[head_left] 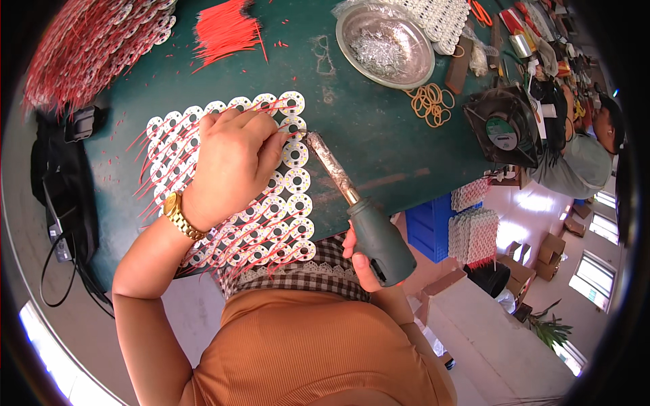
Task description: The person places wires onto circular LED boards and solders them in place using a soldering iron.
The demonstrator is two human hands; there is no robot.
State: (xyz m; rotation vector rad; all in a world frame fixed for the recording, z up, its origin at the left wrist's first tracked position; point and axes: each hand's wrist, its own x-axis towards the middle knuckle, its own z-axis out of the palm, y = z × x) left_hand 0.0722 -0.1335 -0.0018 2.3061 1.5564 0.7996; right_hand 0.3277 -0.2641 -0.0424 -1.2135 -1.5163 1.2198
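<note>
While the head view looks down on a dark green desk (379,135), the work in hand appears to be partly done: a sheet of round white circuit discs (284,196) lies near the desk's near edge, and most of its discs already carry thin red wires, though I cannot tell which joints are finished. Spare cut red wires (227,30) lie in a heap toward the far edge, and a pile of wired discs (95,47) sits at the far left corner, which suggests more is left. On the sheet, the left hand (230,162) rests with its fingers curled and pinched together on a red wire near the sheet's right side. Beside it, the right hand (362,260) is closed around the dark grip of a soldering iron (352,203), whose tip reaches the same spot. A metal bowl (386,44) stands toward the far edge.
</note>
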